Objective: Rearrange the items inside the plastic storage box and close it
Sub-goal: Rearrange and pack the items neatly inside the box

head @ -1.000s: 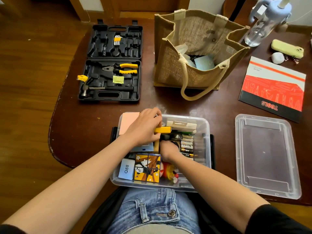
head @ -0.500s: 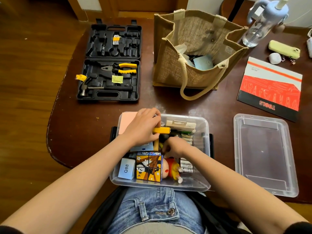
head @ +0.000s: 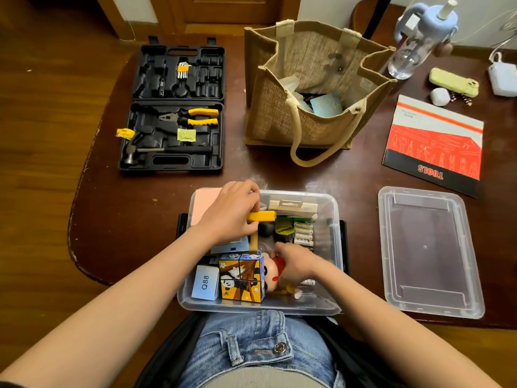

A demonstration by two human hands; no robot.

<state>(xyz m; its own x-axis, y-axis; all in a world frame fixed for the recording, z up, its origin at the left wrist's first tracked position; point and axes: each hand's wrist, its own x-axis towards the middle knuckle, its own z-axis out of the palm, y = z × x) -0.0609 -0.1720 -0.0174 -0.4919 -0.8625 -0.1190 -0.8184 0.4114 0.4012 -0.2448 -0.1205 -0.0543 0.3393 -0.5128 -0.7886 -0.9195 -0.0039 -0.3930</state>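
**Two hands in one open box**

I see one clear plastic storage box (head: pixel 330 217) at the near edge of the brown tabletop (head: pixel 279 175), right in front of the person's lap. It is open. Its one clear lid (head: pixel 428 250) lies flat on the tabletop to the right, apart from the box.

The left hand (head: pixel 229 217) is over the far left part of the box. Its fingers are curled around one tool with a yellow handle (head: pixel 261 216). The right hand (head: pixel 293 261) is lower down in the middle of the box. Its fingers are bent around one small doll with a red top (head: pixel 275 271). The right hand is a bit blurry.

Inside the box I count one picture cube with pandas (head: pixel 242 278), one blue card that says Q88 (head: pixel 205 282), one pink pad (head: pixel 205 203) in the far left corner, one flat white pack (head: pixel 293 207) at the far side, and a row of batteries (head: pixel 303 233). I can see about five batteries, but some are hidden.

Farther back there is one open black tool case (head: pixel 173 107) with one hammer (head: pixel 156 151) and one pair of yellow pliers (head: pixel 193 116). Next to it stands one brown bag (head: pixel 316 85). One red booklet (head: pixel 433 144) and one water bottle (head: pixel 416 40) are at the right.
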